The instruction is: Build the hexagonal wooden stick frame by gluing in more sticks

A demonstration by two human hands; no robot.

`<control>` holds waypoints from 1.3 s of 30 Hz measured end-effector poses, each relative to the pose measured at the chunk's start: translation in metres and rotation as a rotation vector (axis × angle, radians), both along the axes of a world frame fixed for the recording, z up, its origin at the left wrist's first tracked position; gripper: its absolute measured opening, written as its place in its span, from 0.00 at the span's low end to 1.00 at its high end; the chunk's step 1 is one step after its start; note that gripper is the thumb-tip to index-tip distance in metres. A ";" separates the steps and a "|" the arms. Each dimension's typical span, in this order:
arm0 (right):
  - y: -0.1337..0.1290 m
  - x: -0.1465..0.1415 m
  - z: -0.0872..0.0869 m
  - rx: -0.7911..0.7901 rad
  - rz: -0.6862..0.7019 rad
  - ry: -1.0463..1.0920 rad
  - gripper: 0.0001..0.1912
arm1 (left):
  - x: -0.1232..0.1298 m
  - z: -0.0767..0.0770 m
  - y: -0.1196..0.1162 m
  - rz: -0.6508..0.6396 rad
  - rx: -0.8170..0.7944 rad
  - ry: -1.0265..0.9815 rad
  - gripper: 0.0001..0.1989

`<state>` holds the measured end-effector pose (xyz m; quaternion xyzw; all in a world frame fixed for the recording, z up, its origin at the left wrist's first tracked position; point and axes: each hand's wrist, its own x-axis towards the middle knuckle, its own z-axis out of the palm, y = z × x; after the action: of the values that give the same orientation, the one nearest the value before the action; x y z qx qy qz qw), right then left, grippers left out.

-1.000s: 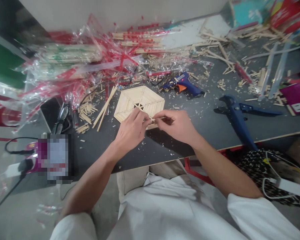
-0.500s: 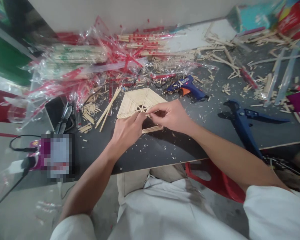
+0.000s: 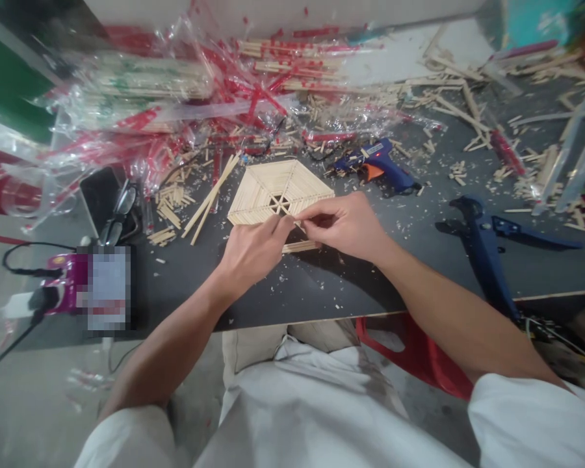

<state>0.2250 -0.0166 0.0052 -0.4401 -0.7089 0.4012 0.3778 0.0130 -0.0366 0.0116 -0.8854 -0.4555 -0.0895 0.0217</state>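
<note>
Clock directions are taken from the panel's hub, with twelve pointing away from the person.

The hexagonal panel of pale wooden sticks (image 3: 272, 184) lies on the dark grey tabletop (image 3: 263, 302), directly in front of the person. Its far sections appear filled with parallel sticks. Towards six o'clock, a dark gap shows between the spoked hub and a strip of near rim.

The bare right hand (image 3: 350, 224), at four o'clock, has thumb and forefinger pressed together, apparently pinching a short, thin piece of pale wooden stick (image 3: 298, 223), mostly covered. The bare left hand (image 3: 254, 248), at seven o'clock, has its fingers gathered over the near-left edge; whether it also grips the piece cannot be told.

The blue glue gun with orange trigger (image 3: 396, 170) lies at two o'clock, a red light showing. The blue long-handled hand cutter (image 3: 487, 260) lies well apart, between three and four. Long, loose pale sticks (image 3: 211, 195) lie at nine o'clock, with a heap of short pale offcuts (image 3: 169, 216) beyond.

Assessment: good practice here would be steadying the panel with the left fingers, keeping the piece parallel to the near rim, checking both ends against the spokes, and pressing lightly so the joints do not shift.
</note>
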 end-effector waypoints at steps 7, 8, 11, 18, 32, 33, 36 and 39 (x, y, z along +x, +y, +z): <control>-0.002 -0.003 0.000 0.041 -0.039 -0.041 0.11 | 0.001 0.005 0.000 0.019 -0.030 0.031 0.14; -0.002 -0.003 0.000 0.038 -0.045 -0.037 0.11 | 0.001 0.006 0.000 0.017 -0.031 0.044 0.14; -0.002 -0.005 -0.001 0.005 -0.058 -0.017 0.10 | 0.001 0.007 0.000 0.004 -0.026 0.065 0.14; -0.001 -0.002 -0.004 0.006 -0.040 0.006 0.10 | 0.001 0.005 -0.001 -0.005 -0.016 0.048 0.13; -0.005 0.021 0.018 -0.007 0.003 -0.233 0.17 | -0.003 -0.002 0.003 0.002 -0.078 -0.056 0.15; -0.009 0.030 0.027 0.037 -0.035 -0.328 0.19 | -0.004 -0.002 0.004 0.005 -0.083 -0.071 0.15; -0.031 0.072 0.045 0.088 -0.293 -0.589 0.23 | -0.006 -0.002 0.005 0.027 -0.091 -0.118 0.16; -0.057 0.139 0.037 0.091 -0.550 -0.886 0.31 | -0.007 0.000 0.006 0.037 -0.106 -0.159 0.16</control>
<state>0.3638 -0.0736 0.0424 -0.7207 -0.6758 0.0314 0.1518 0.0055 -0.0304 0.0116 -0.8667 -0.4764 -0.1350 -0.0599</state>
